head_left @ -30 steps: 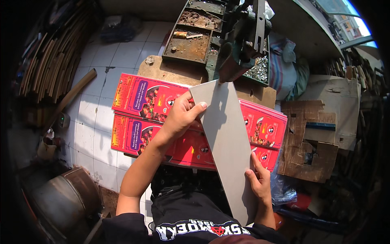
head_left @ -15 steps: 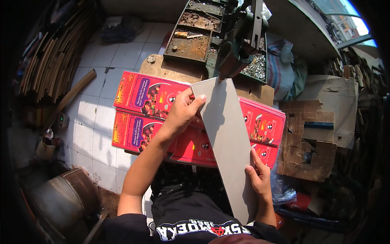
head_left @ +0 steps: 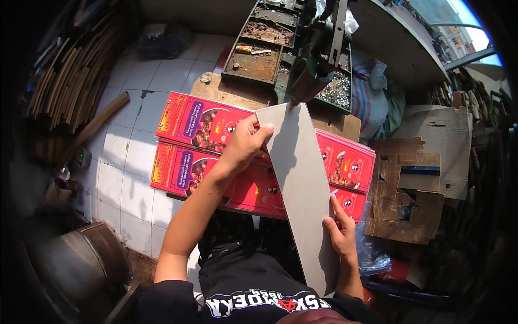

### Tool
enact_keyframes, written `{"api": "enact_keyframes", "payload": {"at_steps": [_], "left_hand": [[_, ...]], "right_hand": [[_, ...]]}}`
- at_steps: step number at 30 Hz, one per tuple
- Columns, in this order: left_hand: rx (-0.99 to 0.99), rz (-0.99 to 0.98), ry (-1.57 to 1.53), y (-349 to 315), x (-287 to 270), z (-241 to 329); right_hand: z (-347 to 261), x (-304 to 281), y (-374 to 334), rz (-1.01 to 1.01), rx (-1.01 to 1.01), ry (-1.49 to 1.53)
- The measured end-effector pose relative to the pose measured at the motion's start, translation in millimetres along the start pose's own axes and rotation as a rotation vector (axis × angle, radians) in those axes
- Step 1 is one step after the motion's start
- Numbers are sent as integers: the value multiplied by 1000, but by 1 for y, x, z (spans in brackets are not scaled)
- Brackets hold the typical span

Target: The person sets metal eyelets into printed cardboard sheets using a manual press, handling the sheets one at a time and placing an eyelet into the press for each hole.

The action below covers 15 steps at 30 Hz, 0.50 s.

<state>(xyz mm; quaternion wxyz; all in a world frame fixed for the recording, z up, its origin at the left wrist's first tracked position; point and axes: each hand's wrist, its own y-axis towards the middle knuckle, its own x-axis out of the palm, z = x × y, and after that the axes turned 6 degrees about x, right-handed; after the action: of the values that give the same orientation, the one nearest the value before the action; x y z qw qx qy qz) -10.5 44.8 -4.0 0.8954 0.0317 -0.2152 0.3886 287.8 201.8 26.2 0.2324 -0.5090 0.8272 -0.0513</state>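
A long pale grey panel (head_left: 305, 178) lies slantwise across the middle, its far end under the tip of a dark metal press (head_left: 310, 78). My left hand (head_left: 248, 143) pinches the panel's left edge near that end, thumb on top and the other fingers partly hidden. Lower down, my right hand (head_left: 342, 232) grips the opposite edge, thumb on the face and fingers along the side. Beneath the panel are two rows of red printed boards (head_left: 197, 124) with food pictures. Whether the press tip touches the panel I cannot tell.
Behind the boards is a wooden worktop (head_left: 232, 89) with a compartmented metal tray (head_left: 253, 62) of small metal bits. Torn brown cardboard (head_left: 404, 189) sits at the right, beside a striped sack (head_left: 372, 102). Flat strips (head_left: 70, 81) are stacked at the far left, above a metal drum (head_left: 81, 262).
The whole view has shifted slightly. Both hands keep their grip, and the panel's far end stays under the press tip.
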Motion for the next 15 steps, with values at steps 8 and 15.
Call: {"api": "enact_keyframes", "payload": {"at_steps": [8, 15], "left_hand": [[21, -3, -84, -18, 6, 9], [164, 190, -147, -76, -6, -14]], "right_hand": [[-3, -13, -5, -126, 5, 64], [-20, -31, 35, -11, -183, -172]]}}
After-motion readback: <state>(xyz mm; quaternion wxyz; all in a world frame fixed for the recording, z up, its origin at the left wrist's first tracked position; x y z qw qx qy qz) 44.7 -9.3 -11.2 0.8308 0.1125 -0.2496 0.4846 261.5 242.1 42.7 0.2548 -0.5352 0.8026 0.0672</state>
